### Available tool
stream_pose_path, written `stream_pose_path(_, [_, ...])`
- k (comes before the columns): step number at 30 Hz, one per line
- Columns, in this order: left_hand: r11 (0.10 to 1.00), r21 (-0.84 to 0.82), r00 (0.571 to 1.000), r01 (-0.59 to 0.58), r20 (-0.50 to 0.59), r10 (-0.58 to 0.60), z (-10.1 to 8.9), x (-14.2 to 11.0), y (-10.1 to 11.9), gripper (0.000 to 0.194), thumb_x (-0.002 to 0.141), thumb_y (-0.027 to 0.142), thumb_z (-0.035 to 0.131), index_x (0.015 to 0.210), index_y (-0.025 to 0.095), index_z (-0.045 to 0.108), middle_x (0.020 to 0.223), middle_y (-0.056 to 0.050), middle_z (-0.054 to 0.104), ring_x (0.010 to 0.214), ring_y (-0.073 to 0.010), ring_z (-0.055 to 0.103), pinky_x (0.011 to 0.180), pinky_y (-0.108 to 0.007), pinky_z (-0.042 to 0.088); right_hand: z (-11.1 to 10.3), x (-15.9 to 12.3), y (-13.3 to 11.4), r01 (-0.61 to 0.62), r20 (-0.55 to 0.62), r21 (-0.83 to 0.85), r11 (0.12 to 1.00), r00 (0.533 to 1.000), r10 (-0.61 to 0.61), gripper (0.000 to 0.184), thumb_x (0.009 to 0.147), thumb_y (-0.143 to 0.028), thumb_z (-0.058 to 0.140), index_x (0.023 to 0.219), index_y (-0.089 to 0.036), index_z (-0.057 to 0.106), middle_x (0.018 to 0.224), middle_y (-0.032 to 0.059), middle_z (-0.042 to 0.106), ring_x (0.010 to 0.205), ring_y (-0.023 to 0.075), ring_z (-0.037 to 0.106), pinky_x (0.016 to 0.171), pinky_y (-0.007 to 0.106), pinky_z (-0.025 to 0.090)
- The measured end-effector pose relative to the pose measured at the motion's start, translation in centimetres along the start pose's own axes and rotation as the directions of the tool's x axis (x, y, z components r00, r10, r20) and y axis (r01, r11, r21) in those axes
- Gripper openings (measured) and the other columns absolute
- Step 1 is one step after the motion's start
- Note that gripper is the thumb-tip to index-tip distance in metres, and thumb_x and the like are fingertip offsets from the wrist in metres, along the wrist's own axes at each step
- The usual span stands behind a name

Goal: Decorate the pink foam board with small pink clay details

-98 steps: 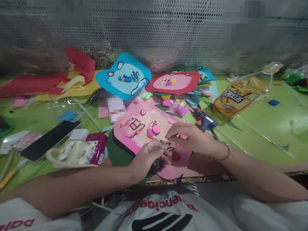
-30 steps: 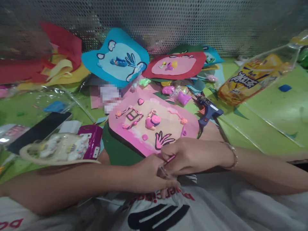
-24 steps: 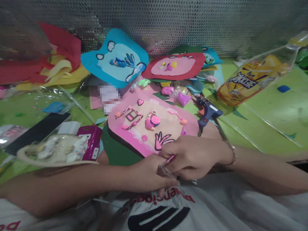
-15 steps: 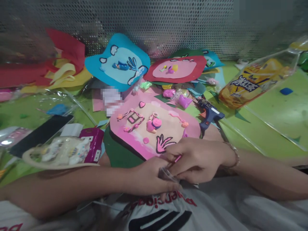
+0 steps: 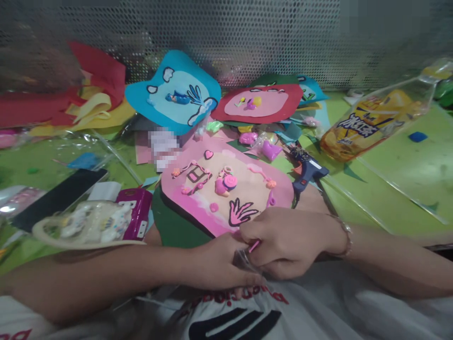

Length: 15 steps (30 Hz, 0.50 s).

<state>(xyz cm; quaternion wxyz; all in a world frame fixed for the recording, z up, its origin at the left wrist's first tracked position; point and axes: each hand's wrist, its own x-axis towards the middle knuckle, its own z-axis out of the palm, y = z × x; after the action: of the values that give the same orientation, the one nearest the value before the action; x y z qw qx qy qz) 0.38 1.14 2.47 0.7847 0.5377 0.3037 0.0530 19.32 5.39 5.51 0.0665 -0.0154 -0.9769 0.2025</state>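
Observation:
My left hand (image 5: 215, 262) and my right hand (image 5: 288, 241) meet at the table's near edge, just below a pink foam board (image 5: 226, 186) decorated with clay shapes. The left hand's fingers are closed round a small clear plastic bag (image 5: 243, 259). My right hand pinches a thin pink clay strip (image 5: 254, 246) right at the bag's mouth. The board shows a pink heart, a little house, a snail figure and a pink hand shape with dark outline. It lies on a dark green foam sheet (image 5: 170, 224).
A blue glue gun (image 5: 307, 171) lies right of the board. Behind are a blue foam picture (image 5: 179, 97), a red one (image 5: 260, 101) and foam scraps. A yellow drink bottle (image 5: 375, 123) lies right. A black phone (image 5: 58, 198), magenta box (image 5: 136, 212) and plastic pouch (image 5: 88, 224) sit left.
Since 3.3 s ago both hands drew back from the board to the table edge, uncovering the pink hand shape. Over the last second they barely move; the pink strip stays pinched.

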Motion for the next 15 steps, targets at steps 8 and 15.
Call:
stream_pose_path(8, [1.000, -0.027, 1.000, -0.009, 0.011, 0.009, -0.16, 0.28, -0.22, 0.033, 0.074, 0.045, 0.069, 0.063, 0.015, 0.058, 0.046, 0.004, 0.052, 0.041, -0.0080, 0.050, 0.045, -0.018, 0.042, 0.11, -0.15, 0.56, -0.019, -0.022, 0.117, 0.993, 1.000, 0.022, 0.017, 0.081, -0.018, 0.045, 0.074, -0.018, 0.060, 0.082, 0.0029, 0.043, 0.063, 0.0106, 0.039, 0.055, 0.024, 0.034])
stream_pose_path(15, [1.000, -0.010, 1.000, -0.023, -0.005, 0.023, -0.06, 0.18, -0.03, 0.032, 0.074, 0.045, 0.067, 0.067, 0.016, 0.055, 0.048, 0.006, 0.050, 0.040, -0.0072, 0.045, 0.041, -0.017, 0.039, 0.13, 0.00, 0.48, -0.021, -0.030, 0.037, 0.999, 0.999, 0.022, 0.015, 0.082, -0.019, 0.044, 0.073, -0.019, 0.056, 0.080, 0.0026, 0.044, 0.060, 0.0117, 0.037, 0.054, 0.026, 0.032])
